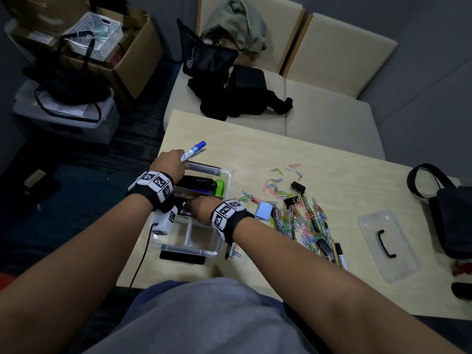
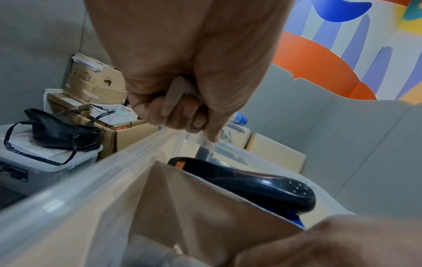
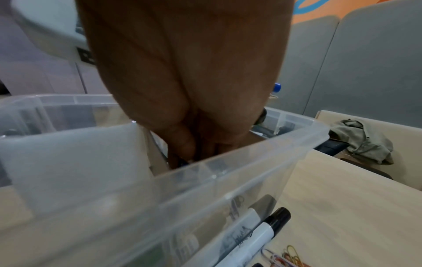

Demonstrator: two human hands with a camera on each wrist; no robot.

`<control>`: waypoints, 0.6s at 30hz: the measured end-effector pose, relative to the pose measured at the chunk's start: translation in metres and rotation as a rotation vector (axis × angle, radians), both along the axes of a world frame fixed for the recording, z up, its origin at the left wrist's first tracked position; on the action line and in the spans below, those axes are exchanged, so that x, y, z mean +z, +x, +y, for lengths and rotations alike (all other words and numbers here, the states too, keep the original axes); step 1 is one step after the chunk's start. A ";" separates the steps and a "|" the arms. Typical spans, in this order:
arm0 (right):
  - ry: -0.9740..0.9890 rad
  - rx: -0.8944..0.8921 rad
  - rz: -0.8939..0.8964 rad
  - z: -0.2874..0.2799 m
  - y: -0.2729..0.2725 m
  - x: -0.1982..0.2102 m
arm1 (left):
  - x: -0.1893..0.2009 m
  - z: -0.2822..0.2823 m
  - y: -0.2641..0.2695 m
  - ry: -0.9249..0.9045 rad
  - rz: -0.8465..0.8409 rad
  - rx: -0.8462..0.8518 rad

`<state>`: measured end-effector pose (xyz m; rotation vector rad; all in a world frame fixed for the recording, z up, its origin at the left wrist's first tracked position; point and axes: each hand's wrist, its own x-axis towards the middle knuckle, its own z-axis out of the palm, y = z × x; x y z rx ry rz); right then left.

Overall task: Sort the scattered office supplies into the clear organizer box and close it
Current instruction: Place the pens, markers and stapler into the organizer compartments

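The clear organizer box [image 1: 192, 250] sits at the table's left edge, lid off. Its far section holds a black stapler [image 1: 198, 183] [image 2: 251, 182] and a green item [image 1: 220, 187]. My left hand [image 1: 169, 162] [image 2: 182, 112] hovers over the far end, gripping a blue-capped marker [image 1: 195, 149] [image 2: 239, 118] together with a pen. My right hand [image 1: 198, 206] [image 3: 194, 144] reaches down into a middle compartment beside a brown card divider [image 2: 194, 207]; its fingertips are hidden behind the box wall [image 3: 228, 162]. Colored paper clips [image 1: 293, 218], black binder clips [image 1: 297, 186], a pale blue sticky pad [image 1: 264, 210] and markers [image 1: 338, 251] [image 3: 251, 233] lie scattered to the right.
The clear lid [image 1: 388, 246] with a black handle lies on the table at right, near a black bag [image 1: 449, 213]. A flat black object [image 1: 182, 258] sits under the box's near edge. A sofa with bags [image 1: 229, 93] stands beyond the table; cardboard boxes [image 1: 132, 60] are stacked at left.
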<state>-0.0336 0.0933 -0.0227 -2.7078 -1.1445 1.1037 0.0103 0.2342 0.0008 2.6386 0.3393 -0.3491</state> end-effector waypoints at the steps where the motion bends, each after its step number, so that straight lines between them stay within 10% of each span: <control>1: -0.005 -0.012 0.003 -0.001 -0.001 0.000 | 0.000 0.000 0.000 -0.002 0.000 -0.001; 11: 0.296 -0.297 0.074 -0.024 0.005 0.014 | 0.004 0.000 -0.005 -0.064 0.023 0.025; 18: 0.858 -0.980 0.094 -0.039 0.020 0.037 | 0.014 -0.014 -0.021 -0.278 -0.062 0.096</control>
